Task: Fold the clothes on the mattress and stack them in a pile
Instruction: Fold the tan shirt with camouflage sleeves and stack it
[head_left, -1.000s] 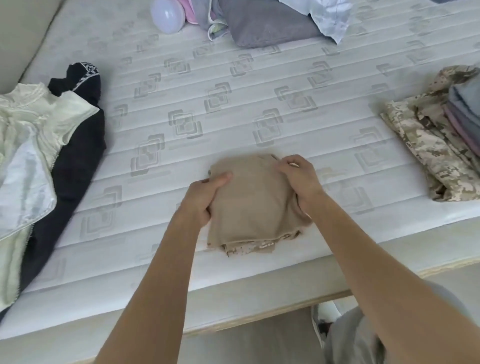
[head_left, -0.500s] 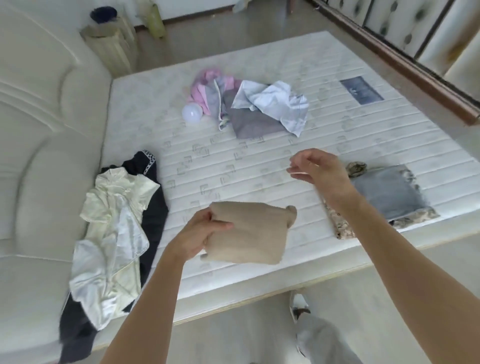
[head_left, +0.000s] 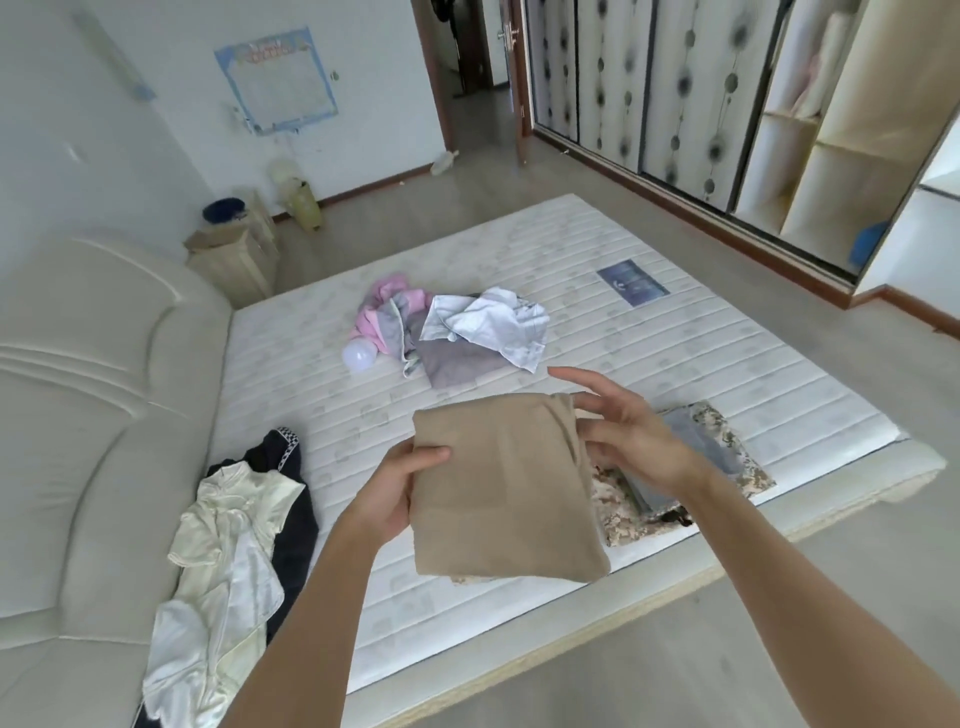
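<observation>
The white quilted mattress (head_left: 649, 358) lies under everything. Raised above its near edge is the folded beige cloth bundle (head_left: 501, 480), its long axis running away from me. My left hand (head_left: 395, 493) has its grip clamped on the bundle's left edge, thumb on top. My right hand (head_left: 631, 434) is spread apart, fingers just touching the bundle's right edge. The pile of folded grey and camouflage clothes (head_left: 696, 462) sits to the right, directly beneath my right hand, so that hand is nearer.

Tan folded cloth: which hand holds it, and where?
The left hand grips the tan cloth at its left edge; the right hand is open beside it.
</observation>
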